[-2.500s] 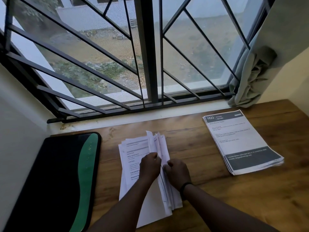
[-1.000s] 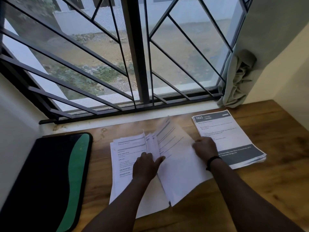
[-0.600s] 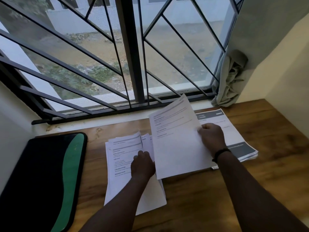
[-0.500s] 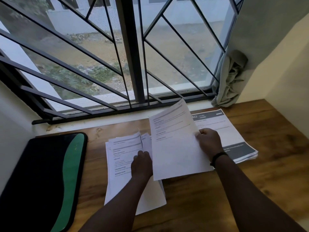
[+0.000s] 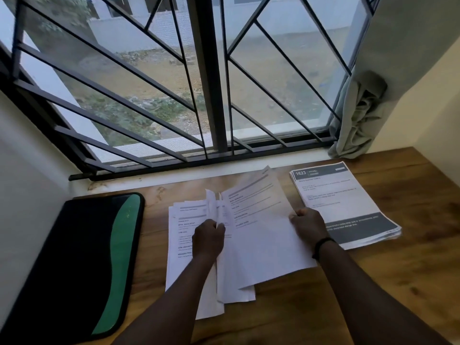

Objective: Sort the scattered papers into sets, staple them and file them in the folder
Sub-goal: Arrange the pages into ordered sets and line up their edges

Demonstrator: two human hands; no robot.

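- The desk (image 5: 373,282) is carrying everything; the folder (image 5: 82,260) is lying far left, shut, waiting for stapled sets.
- The pile (image 5: 184,235) is sitting centre, the "1623" stack (image 5: 348,202) right, likely a sorted set.
- The right hand (image 5: 307,226) is pinching a sheet (image 5: 261,235), seemingly peeling it rightward.
- The left hand (image 5: 208,236), fingers curled on the edges, is pinning the pile.
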